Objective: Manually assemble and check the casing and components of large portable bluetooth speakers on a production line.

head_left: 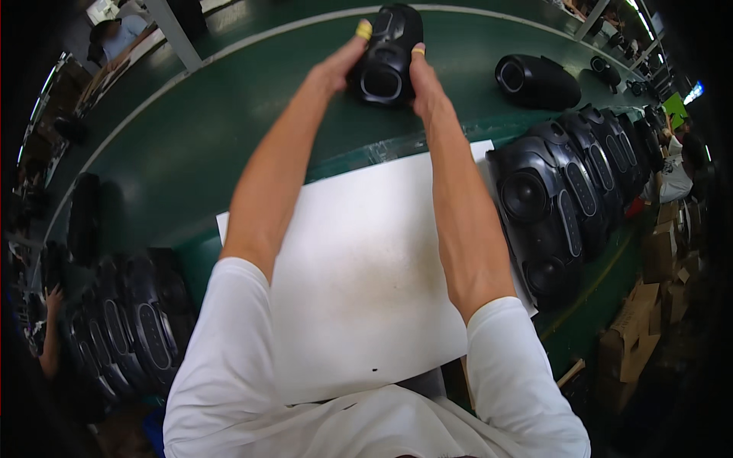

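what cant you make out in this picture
All in the head view:
Left grip, right grip: most fingers, hidden behind the held speaker.
Held speaker: its underside, turned away.
Speaker row at right: the rear ones, partly covered by nearer ones.
Speck on the white sheet: too small to identify.
Cardboard boxes: partly lost in the dark rim.

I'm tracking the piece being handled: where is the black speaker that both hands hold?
In the head view, the black speaker is at top centre, between the left hand and the right hand, beyond the white sheet.
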Demonstrator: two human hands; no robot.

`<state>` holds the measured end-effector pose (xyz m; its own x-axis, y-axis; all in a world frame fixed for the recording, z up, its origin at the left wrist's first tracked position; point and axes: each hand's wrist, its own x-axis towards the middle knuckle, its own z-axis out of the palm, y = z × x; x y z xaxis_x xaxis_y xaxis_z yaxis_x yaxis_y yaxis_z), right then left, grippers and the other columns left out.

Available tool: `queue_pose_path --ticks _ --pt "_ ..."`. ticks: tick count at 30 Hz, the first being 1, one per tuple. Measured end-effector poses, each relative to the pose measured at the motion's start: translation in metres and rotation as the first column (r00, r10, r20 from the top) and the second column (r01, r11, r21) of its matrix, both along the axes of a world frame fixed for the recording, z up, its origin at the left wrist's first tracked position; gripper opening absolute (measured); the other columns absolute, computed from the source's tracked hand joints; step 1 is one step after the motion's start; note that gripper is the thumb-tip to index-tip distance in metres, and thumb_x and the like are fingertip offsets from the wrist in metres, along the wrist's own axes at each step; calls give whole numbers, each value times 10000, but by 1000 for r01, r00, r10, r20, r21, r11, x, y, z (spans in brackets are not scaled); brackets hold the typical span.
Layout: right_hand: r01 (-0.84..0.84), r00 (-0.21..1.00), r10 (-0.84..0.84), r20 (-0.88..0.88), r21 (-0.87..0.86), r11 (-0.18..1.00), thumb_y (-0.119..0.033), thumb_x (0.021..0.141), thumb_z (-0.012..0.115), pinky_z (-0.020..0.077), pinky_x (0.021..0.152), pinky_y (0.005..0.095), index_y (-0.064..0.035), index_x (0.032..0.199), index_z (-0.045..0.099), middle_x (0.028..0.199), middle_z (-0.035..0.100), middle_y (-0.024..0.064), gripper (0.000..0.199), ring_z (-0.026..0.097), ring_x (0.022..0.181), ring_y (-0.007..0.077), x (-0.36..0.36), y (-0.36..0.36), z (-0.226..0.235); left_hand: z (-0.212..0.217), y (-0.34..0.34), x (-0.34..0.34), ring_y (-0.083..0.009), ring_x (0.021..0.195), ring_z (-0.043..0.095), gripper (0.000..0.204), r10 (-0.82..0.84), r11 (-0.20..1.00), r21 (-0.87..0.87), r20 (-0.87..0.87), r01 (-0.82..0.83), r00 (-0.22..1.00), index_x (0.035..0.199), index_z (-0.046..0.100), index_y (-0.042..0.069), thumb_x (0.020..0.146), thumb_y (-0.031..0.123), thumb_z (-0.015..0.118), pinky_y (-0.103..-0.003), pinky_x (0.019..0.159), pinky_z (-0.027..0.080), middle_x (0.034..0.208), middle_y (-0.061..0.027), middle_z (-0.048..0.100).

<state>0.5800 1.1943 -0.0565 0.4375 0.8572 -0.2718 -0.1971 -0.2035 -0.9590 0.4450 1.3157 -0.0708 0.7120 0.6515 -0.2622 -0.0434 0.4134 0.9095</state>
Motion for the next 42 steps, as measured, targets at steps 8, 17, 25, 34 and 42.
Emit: queue_pose_path --ticks 8,17,25,34,42 --pt "30 986 -44 160 92 995 -826 1048 377 531 1019 440 210 1250 701 1230 747 327 1104 713 1223 378 -16 -55 -7 41 -119 -23 -198 1178 713 929 284 948 141 17 -284 959 1479 637 93 1042 854 337 -354 1064 560 1338 -112 726" --pt "-159 953 289 -89 666 729 -730 877 816 517 1105 359 166 1575 352 1430 637 259 1227 647 1308 278 -54 -340 90 132 -342 -153 -265 1439 580 714 203 721 577 356 -385 912 1629 422 -5 1140 498 557 -450 1227 472 1584 -123 571" --pt "152 985 -74 -158 569 808 -567 703 998 115 1362 418 147 1694 79 1790 158 298 1528 134 1677 355 14 -668 -39 -6 -656 -63 -311 1629 314 844 158 903 404 0 -145 987 1732 276 63 1152 676 269 -454 1355 194 1757 -139 351" --pt "725 669 -598 -441 212 655 -381 929 840 539 1132 425 -8 1607 457 1484 626 150 864 659 1320 282 74 -931 -232 -221 -792 165 -370 1441 551 1011 -818 534 -91 -309 841 486 1737 256 111 1048 845 343 -501 1111 519 1696 -276 394" --pt "817 517 -722 -460 15 576 -364 947 849 506 1162 402 -24 1648 405 1558 574 147 896 591 1403 261 153 -913 -395 -286 -817 240 -346 1286 665 860 -792 509 -192 -486 839 369 1677 374 121 1100 757 328 -519 1029 545 1502 -211 636"
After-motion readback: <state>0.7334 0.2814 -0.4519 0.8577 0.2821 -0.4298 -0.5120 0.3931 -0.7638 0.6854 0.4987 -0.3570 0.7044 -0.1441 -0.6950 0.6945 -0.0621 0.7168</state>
